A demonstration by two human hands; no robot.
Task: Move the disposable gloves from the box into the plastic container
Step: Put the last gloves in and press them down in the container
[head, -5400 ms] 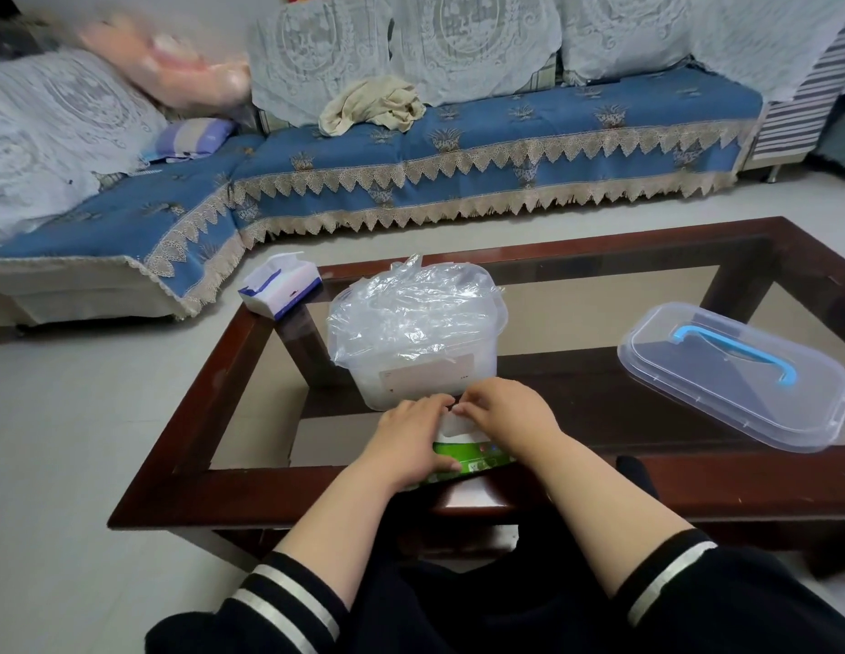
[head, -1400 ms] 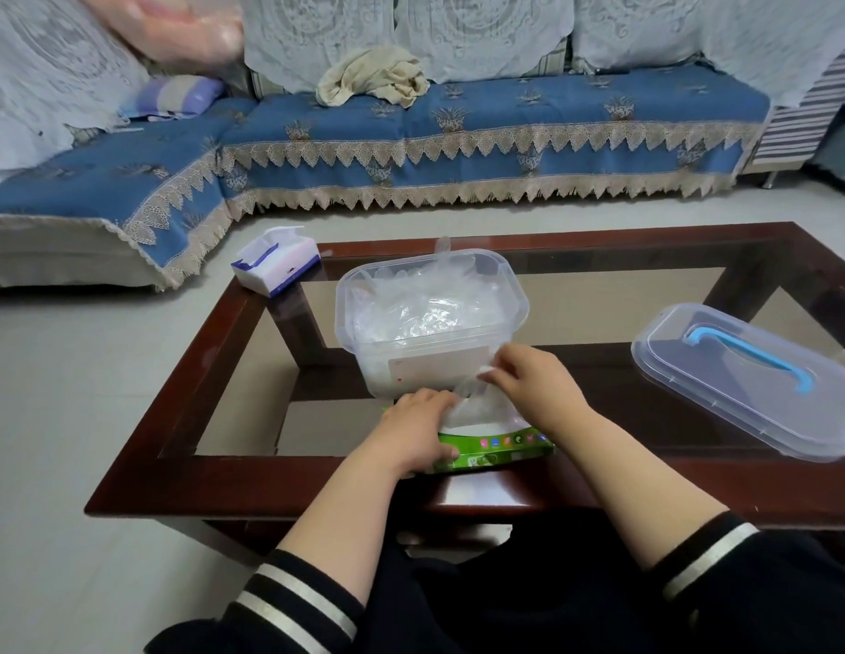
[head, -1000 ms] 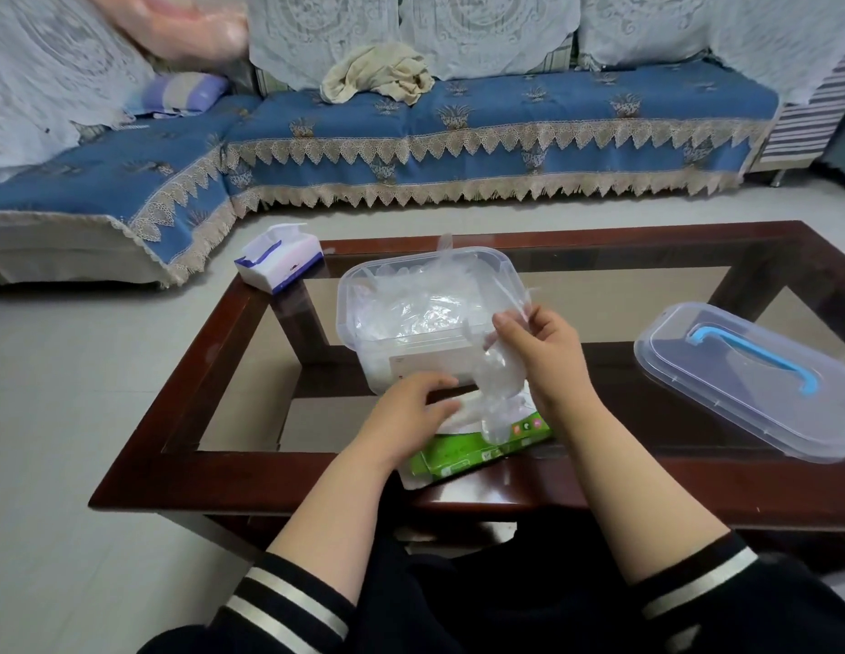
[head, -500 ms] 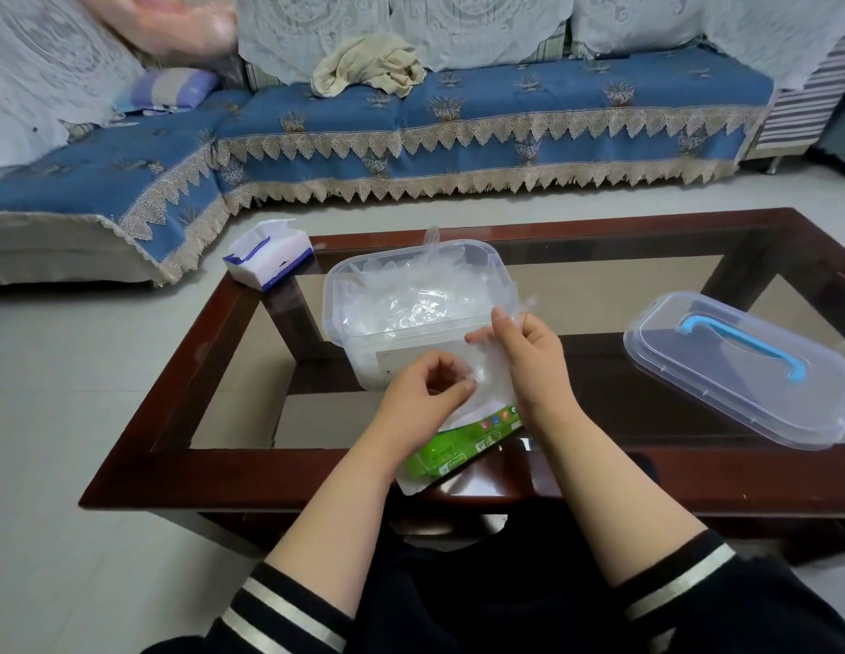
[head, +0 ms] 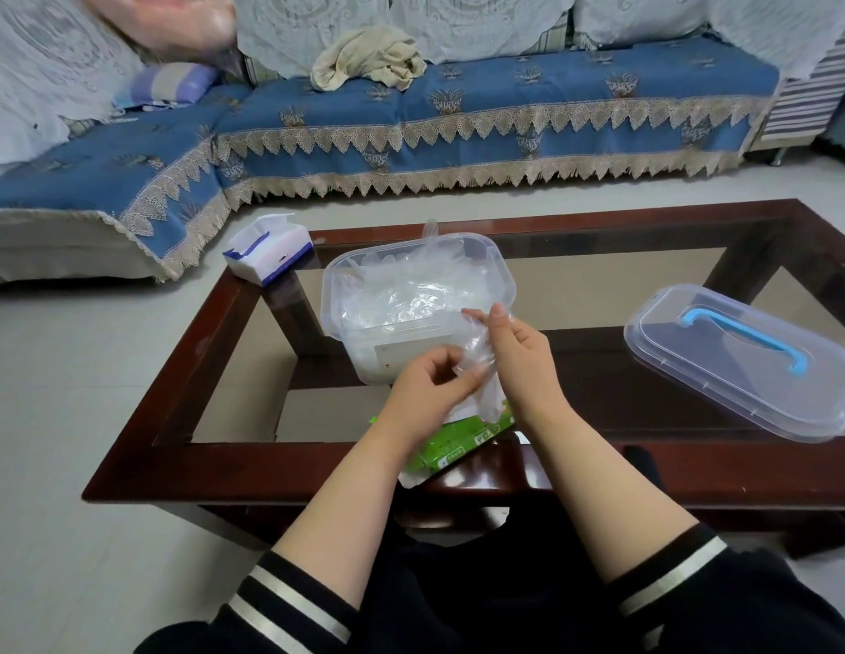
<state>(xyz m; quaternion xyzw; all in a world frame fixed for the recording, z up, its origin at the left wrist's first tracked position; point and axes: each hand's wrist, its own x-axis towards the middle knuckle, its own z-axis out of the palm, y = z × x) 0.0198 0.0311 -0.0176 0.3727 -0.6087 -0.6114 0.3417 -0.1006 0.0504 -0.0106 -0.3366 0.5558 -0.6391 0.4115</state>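
Note:
A clear plastic container (head: 502,271) stands open on the glass coffee table, filled with crumpled transparent gloves (head: 411,299). In front of it lies the green and white glove box (head: 451,448), tilted over the table's near edge. My left hand (head: 430,394) and my right hand (head: 522,358) both pinch a small bunch of clear disposable gloves (head: 477,358), held upright between the box and the container's near wall. The lower end of the bunch hangs down to the box.
The container's clear lid (head: 741,361) with a blue handle lies on the table to the right. A white and blue tissue pack (head: 267,247) sits at the table's far left corner. A blue sofa (head: 458,115) runs behind the dark wooden table frame (head: 184,370).
My right hand pulled a bunch of gloves up out of the box, and my left hand left the box to grip the bunch too. The box tipped and slid towards me.

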